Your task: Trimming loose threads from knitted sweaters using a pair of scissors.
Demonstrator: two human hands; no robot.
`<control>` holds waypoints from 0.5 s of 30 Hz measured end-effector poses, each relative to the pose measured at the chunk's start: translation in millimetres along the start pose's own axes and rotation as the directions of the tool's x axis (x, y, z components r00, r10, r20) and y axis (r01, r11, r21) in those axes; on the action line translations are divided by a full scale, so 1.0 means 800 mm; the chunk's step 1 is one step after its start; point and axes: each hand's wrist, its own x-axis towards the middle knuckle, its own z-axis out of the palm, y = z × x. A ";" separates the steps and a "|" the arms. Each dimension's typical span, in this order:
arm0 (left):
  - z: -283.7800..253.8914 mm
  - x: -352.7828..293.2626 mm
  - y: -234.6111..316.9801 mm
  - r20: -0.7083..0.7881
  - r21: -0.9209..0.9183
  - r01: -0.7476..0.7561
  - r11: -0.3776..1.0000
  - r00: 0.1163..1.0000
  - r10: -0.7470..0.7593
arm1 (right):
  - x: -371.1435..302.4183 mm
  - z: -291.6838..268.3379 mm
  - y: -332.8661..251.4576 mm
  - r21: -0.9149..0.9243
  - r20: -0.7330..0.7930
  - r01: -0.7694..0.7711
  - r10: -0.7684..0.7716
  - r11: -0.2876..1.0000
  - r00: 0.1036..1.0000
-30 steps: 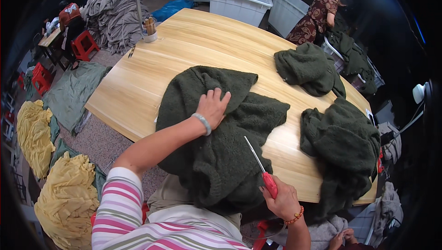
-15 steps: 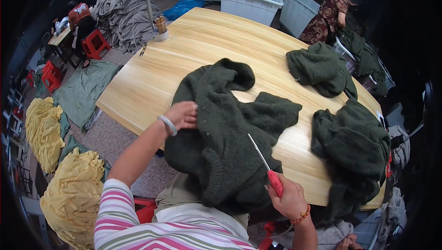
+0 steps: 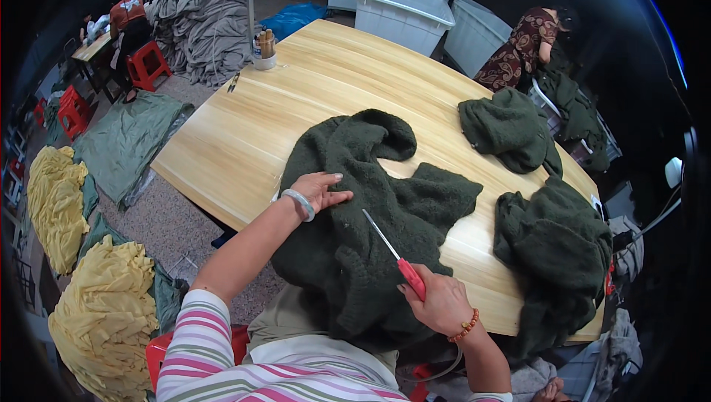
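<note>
Dark green knitted sweater spread over the near edge of the wooden counter, lower centre of the frame. Left hand, fingers open and flat, presses on the sweater's left part. Right hand, lower right of centre, grips red-handled scissors, blades pointing up-left over the knit. Two further green garments lie at right: one piled, one draped over the counter edge.
</note>
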 end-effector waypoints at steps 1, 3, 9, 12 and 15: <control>0.001 0.010 -0.008 -0.044 0.001 -0.077 0.997 0.996 0.077 | 0.008 0.002 0.000 -0.025 0.002 -0.002 0.002 1.000 1.000; -0.002 0.024 -0.018 -0.084 0.004 -0.150 0.989 0.985 0.149 | 0.023 0.005 -0.002 -0.051 0.004 -0.008 0.009 0.999 1.000; -0.012 0.032 -0.025 -0.058 -0.057 -0.131 0.990 0.990 0.127 | 0.066 0.006 -0.007 -0.113 0.039 -0.019 0.024 0.993 0.999; -0.013 0.031 -0.025 -0.068 -0.014 -0.149 0.989 0.987 0.148 | 0.079 0.006 -0.014 -0.126 0.044 0.022 -0.017 0.992 0.999; -0.016 0.028 -0.024 -0.020 -0.041 -0.135 0.990 0.991 0.134 | 0.085 0.006 -0.018 -0.115 0.066 0.028 -0.021 0.993 0.998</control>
